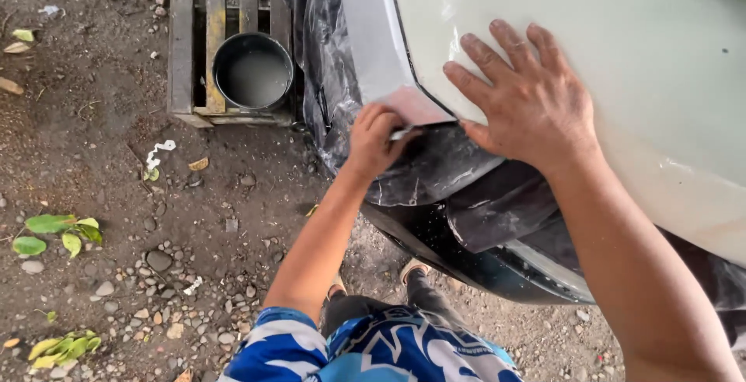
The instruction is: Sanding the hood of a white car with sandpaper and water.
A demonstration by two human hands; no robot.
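Note:
My right hand (528,98) lies flat with spread fingers on a white car body panel (622,32). My left hand (374,139) is closed on a small pale piece, which I take for sandpaper (402,132), pressed against the edge of a grey primed strip (373,32) at the panel's corner. Below the strip, clear and black plastic sheeting (435,168) covers the car's lower part. The two hands are close together, the left just below and to the left of the right.
A black pot of cloudy water (253,71) stands on a small wooden pallet (186,48) on the dirt ground, left of the car. Pebbles and green leaves (58,230) lie about. My feet (412,269) are beneath the bumper.

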